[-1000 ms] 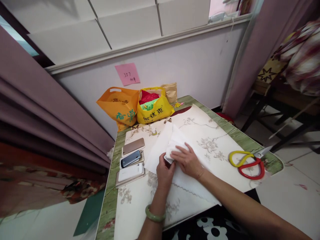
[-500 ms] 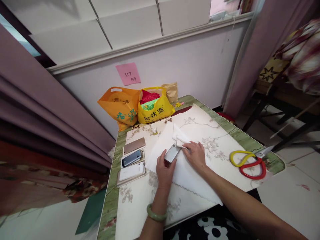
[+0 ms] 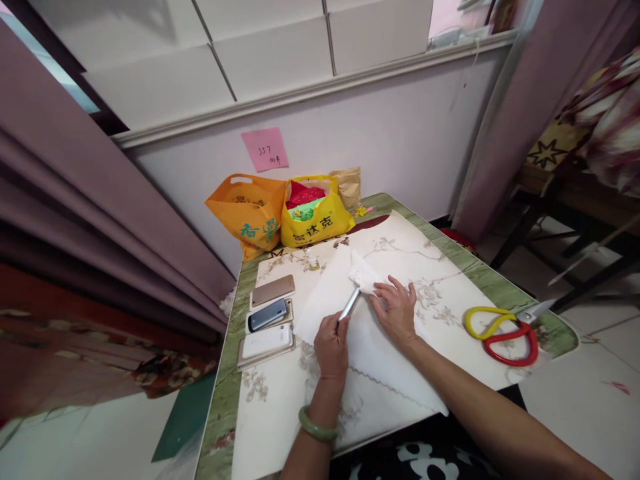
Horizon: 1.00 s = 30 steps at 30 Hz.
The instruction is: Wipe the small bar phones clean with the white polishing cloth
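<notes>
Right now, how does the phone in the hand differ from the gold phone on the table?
The held phone is tilted on edge in the left hand; the gold phone lies flat, untouched. The held phone looks silver-grey, the gold phone warm gold. Both are slim phones.

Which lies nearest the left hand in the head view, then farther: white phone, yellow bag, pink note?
From the left hand:
1. White phone, just to its left on the table.
2. Yellow bag, at the table's far end.
3. Pink note, up on the wall.
</notes>
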Available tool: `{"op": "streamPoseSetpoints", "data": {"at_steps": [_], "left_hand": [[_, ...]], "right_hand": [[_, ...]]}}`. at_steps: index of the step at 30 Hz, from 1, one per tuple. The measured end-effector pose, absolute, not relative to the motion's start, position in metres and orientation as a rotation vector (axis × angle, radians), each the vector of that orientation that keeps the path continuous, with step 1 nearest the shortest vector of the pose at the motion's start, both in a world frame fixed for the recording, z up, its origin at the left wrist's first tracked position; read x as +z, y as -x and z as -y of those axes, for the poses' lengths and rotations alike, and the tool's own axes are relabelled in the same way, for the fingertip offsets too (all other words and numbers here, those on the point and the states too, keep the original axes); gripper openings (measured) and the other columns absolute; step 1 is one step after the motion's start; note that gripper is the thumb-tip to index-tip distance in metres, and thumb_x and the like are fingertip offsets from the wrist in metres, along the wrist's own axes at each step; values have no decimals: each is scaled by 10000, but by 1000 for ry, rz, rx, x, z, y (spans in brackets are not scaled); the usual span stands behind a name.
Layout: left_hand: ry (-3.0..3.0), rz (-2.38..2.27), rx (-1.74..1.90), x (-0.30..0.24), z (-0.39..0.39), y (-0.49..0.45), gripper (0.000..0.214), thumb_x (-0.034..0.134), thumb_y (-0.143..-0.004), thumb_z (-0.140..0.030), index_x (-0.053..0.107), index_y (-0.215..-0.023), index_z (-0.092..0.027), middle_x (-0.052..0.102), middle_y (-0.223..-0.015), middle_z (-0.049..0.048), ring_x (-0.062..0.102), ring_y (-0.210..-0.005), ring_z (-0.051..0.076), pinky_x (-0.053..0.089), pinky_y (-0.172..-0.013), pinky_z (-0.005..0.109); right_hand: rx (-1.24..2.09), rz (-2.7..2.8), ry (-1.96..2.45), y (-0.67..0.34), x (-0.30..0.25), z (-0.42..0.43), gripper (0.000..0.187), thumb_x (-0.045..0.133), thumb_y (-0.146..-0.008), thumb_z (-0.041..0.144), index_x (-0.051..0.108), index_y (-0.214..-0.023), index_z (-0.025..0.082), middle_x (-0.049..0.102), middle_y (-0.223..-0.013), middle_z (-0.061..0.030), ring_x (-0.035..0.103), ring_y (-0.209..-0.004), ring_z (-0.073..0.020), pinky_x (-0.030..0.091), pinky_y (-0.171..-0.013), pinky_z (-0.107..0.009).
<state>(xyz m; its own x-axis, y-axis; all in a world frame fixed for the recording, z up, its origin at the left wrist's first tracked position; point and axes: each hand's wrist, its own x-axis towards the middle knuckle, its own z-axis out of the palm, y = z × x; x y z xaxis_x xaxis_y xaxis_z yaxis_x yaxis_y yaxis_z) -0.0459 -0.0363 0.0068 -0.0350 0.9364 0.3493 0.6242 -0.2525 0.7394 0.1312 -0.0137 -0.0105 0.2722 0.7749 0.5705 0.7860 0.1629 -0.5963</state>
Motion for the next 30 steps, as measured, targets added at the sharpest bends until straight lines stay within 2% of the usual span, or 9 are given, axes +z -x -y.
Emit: {"op": "streamPoseSetpoints", "data": {"at_steps": [2, 4, 7, 10, 14, 17, 22, 26, 30], "left_hand": [[-1910, -1664, 1184, 7, 36, 45, 369, 447, -926, -444, 650, -757, -185, 625, -804, 45, 597, -766, 160, 455, -732, 278], [-1923, -1675, 1166, 7, 35, 45, 368, 453, -925, -433, 620, -714, -182, 582, -743, 28, 563, -709, 146, 435, -689, 263], [-1977, -1669, 1110, 6, 37, 44, 305, 490, -908, -421, 625, -770, -185, 562, -725, 14, 541, -686, 142, 420, -671, 256], [-2082, -1694, 1022, 3, 39, 42, 217, 578, -858, -398, 632, -868, -188, 579, -765, 16, 543, -700, 150, 422, -686, 261], [-2165, -1717, 974, 0, 42, 39, 192, 604, -838, -320, 638, -982, -197, 607, -801, 28, 564, -751, 167, 431, -714, 268], [-2134, -1700, 998, 1, 43, 39, 189, 568, -862, -300, 651, -1006, -209, 602, -798, 26, 561, -724, 155, 434, -703, 260], [-2016, -1646, 1074, 5, 41, 40, 209, 574, -856, -283, 660, -1034, -214, 596, -833, 23, 560, -705, 140, 447, -709, 257], [-1985, -1629, 1093, 4, 39, 41, 194, 597, -840, -273, 664, -1012, -211, 594, -836, 23, 563, -701, 139, 446, -710, 258], [-2023, -1624, 1114, 1, 37, 41, 182, 576, -856, -272, 650, -1006, -200, 582, -818, 23, 552, -702, 144, 437, -705, 261]], "right_hand": [[34, 1442, 1588, -133, -10, 13, 247, 498, -903, 398, 656, -800, 239, 723, -1017, -44, 504, -1210, -294, 119, -1071, -612], [86, 1390, 1608, -135, -9, 11, 269, 496, -900, 418, 653, -789, 230, 726, -1002, -53, 521, -1187, -304, 140, -1057, -619], [99, 1343, 1644, -140, -3, 5, 279, 507, -892, 440, 666, -803, 229, 728, -986, -54, 549, -1144, -302, 157, -1051, -605], [49, 1351, 1655, -143, 8, -4, 286, 506, -897, 441, 691, -851, 229, 732, -930, -49, 607, -1014, -262, 189, -1061, -550], [-35, 1585, 1602, -144, 21, -12, 257, 484, -928, 354, 711, -962, 239, 733, -916, -40, 621, -909, -206, 216, -1082, -463], [-64, 1885, 1476, -140, 21, -8, 265, 476, -931, 261, 688, -1091, 266, 716, -1067, -31, 588, -1048, -200, 208, -1106, -433], [-100, 2078, 1404, -134, 9, 11, 449, 394, -936, 168, 506, -1358, 274, 569, -1356, -15, 407, -1327, -225, 126, -1147, -517], [-120, 2106, 1486, -126, 8, 26, 596, 416, -890, 132, 344, -1468, 257, 463, -1451, -33, 305, -1395, -268, 43, -1148, -586], [-94, 2180, 1443, -114, 12, 43, 653, 422, -860, 101, 306, -1485, 252, 422, -1478, -27, 266, -1414, -274, 21, -1149, -601]]}}
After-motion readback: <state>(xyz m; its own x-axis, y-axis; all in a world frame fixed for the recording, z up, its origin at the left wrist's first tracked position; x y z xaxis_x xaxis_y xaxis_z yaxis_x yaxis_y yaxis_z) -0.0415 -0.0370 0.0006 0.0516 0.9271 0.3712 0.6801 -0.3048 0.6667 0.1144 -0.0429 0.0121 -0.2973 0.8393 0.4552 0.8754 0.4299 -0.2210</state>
